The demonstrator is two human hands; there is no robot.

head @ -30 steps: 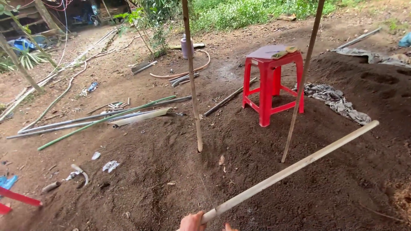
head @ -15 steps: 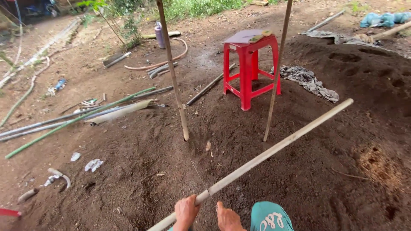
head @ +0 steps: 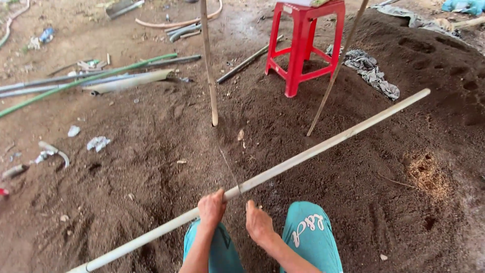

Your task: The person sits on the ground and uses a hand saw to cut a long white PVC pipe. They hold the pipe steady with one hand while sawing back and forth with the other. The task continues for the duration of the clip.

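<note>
Head view: the left hand (head: 211,208) grips a long pale pole (head: 303,153) lying slantwise above the dirt (head: 151,167), steadying it. The right hand (head: 258,222) rests loose beside it, holding nothing.

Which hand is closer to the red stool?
Right. The right hand rests by the pole, slightly nearer the stool. The left hand grips the pole, a little farther left.
</note>
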